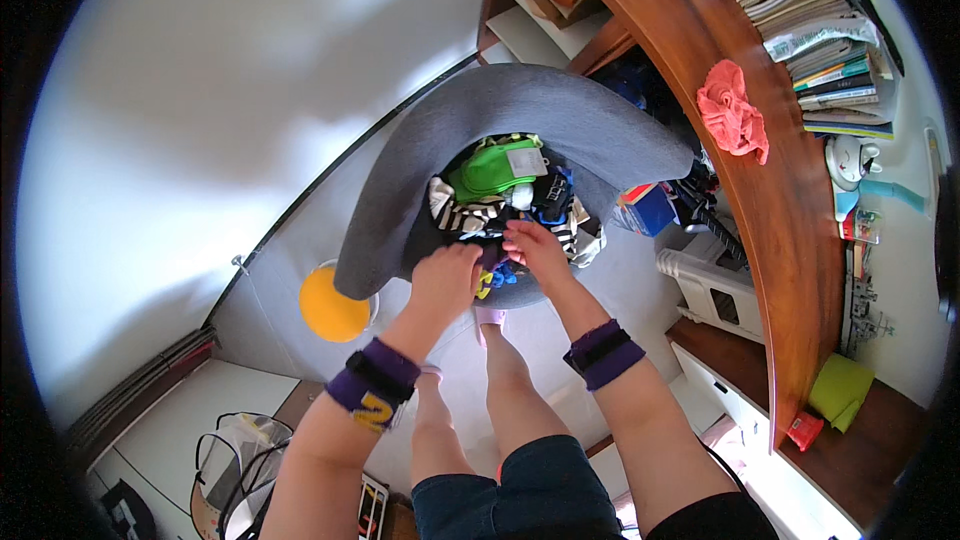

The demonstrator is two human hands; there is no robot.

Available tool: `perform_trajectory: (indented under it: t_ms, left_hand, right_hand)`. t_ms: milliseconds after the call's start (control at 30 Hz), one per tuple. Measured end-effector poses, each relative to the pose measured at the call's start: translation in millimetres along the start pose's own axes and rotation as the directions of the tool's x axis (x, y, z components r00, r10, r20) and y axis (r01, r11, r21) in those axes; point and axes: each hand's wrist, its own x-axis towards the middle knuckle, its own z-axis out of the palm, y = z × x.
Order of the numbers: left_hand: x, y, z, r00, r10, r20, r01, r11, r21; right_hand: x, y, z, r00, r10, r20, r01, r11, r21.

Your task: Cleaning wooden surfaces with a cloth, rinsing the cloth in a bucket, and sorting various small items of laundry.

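Observation:
A grey round chair [520, 110] holds a heap of clothes [500, 202]: a green piece with a grey tag, striped black-and-white pieces, dark and blue pieces. My left hand [445, 278] rests on the near edge of the heap, fingers curled into the dark fabric. My right hand [535, 245] lies right beside it, fingers pressed on a striped and dark piece. Both wrists carry purple bands. Whether either hand has fabric gripped is unclear. My bare legs [500, 380] stand below the chair.
A curved wooden desk [790, 200] runs along the right, with a pink cloth [733, 112], stacked books [820, 30] and a green sheet [842, 388]. A white crate [712, 290] sits under it. An orange round object [332, 308] lies left of the chair. A wire basket [235, 460] stands lower left.

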Motion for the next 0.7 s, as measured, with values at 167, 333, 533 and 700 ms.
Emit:
perform_trajectory:
  t_ms: [167,333,533,700]
  left_hand:
    - [71.5,-4.9,23.2,0.998,0.057,0.015,-0.058,0.993,0.1]
    - [115.6,-17.2,55.9,0.998,0.055,-0.008,-0.052,0.974,0.221]
    - [139.9,-21.9,81.7,1.0,0.001,-0.017,0.005,0.943,0.332]
    - [152.4,-22.4,84.0,0.997,-0.073,0.04,0.053,0.927,0.372]
  right_hand:
    - [35.5,-16.6,-16.5,0.997,-0.008,-0.081,0.018,0.992,0.122]
    - [74.4,-4.2,-11.9,0.985,-0.031,-0.167,0.049,0.994,0.101]
    - [97.9,-6.2,-5.7,0.98,-0.134,-0.145,0.15,0.983,0.104]
    - [93.0,-28.2,-6.9,0.994,-0.012,-0.106,0.05,0.932,0.358]
